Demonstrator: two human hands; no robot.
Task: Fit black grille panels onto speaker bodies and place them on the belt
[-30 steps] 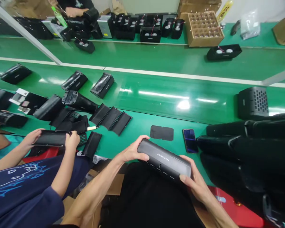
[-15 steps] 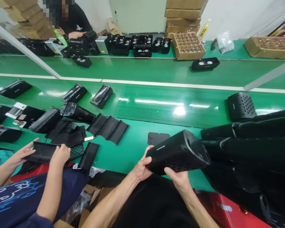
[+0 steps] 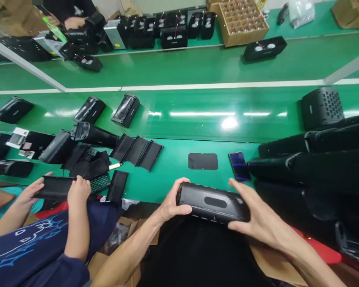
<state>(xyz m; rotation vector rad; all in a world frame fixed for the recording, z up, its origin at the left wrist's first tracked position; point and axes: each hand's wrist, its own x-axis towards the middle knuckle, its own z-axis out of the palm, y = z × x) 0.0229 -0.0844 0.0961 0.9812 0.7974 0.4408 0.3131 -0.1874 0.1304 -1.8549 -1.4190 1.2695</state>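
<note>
On my feed, the black capsule-shaped speaker body (image 3: 212, 202) sits between my two grips, lying lengthwise over the near edge of the glossy green bench (image 3: 173, 171), with a dark oval recess facing up. My left grip (image 3: 173, 201) is clamped around the speaker's left end, its fingers curled onto the casing. My right grip (image 3: 257, 211) is spread wider at the other end, with the heel of the hand beside the casing and the long fingers (image 3: 245, 195) reaching toward its far side; I cannot tell whether it is clamping. Just beyond lie a flat black rectangular sheet (image 3: 202, 161) and a smartphone with a blue screen (image 3: 239, 166). Long black speaker bodies (image 3: 314, 159) are piled to the right. To the left, a co-worker's hands (image 3: 77, 193) hold a flat black slab (image 3: 55, 187) near a perforated black grille panel (image 3: 100, 183) and three ribbed black strips (image 3: 136, 153).
</note>
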